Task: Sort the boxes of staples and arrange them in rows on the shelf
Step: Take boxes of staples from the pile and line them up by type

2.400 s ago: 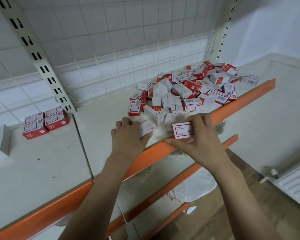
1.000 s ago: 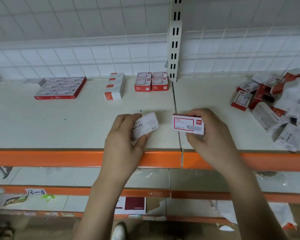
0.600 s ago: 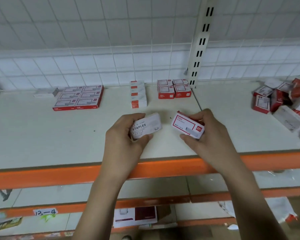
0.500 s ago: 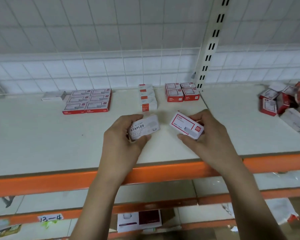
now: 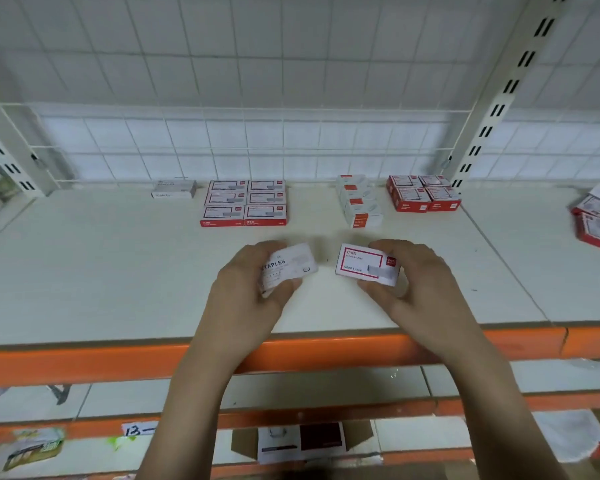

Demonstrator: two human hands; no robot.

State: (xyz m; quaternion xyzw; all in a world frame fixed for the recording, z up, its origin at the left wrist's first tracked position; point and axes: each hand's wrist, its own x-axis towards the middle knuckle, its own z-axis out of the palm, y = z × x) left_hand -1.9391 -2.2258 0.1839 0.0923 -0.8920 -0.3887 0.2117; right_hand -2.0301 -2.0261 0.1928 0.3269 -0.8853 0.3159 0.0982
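A person stands at a white shelf (image 5: 84, 271) with an orange front edge. Both hands are held over the shelf, close to the front.

The left hand (image 5: 246, 292) has its grip curled around a white box (image 5: 290, 266) with the word STAPLES on it. The fingers wrap the left end of the box and the thumb sits under it. The right hand (image 5: 413, 289) has its grip around a red-framed box (image 5: 366, 263). The fingers hold its right end and the top faces up. The two boxes are near each other but do not touch. Both are held a little above the shelf.

At the back of the shelf, near the wire grid wall (image 5: 257, 133), the sorted boxes sit in groups. A block of six red-edged boxes (image 5: 245, 206) lies flat in two rows of three. Just left of it is one lone white box (image 5: 174, 188). To the right is a line of white boxes with red tops (image 5: 361, 200), one behind the other. Beside that, next to the slotted post (image 5: 492, 116), is a square of four red boxes (image 5: 423, 197).

Far to the right, at the edge of the view, lies a messy heap of boxes (image 5: 598, 220).

Below are two more orange-edged shelves. A paper label (image 5: 139, 429) with "13" written on it is stuck to the lower one.
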